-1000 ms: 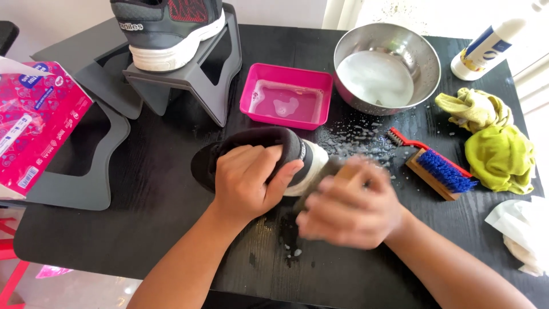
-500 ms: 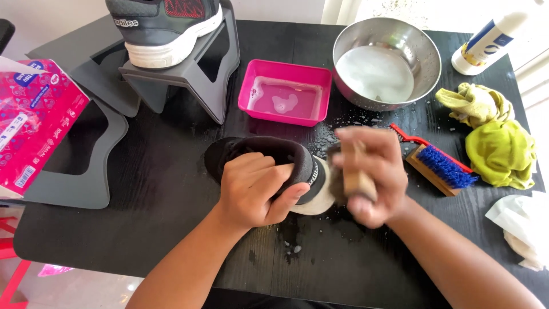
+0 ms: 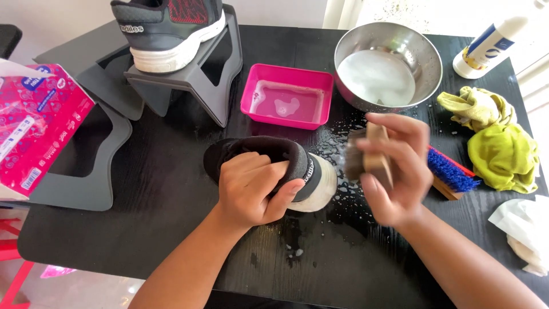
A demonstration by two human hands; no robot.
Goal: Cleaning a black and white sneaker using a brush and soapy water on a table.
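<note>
Your left hand (image 3: 251,189) clamps the black-and-white sneaker (image 3: 274,163); just beside it, your right hand (image 3: 394,171) grips the wooden-backed brush (image 3: 369,154) above wet black desk (image 3: 160,189).

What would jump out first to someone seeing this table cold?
Probably the two hands at the centre of the black table: the left hand clamps a dark shoe on its side, while the right hand holds a wooden brush just off its white heel. Next, the bright pink tray and steel bowl of soapy water behind them.
</note>
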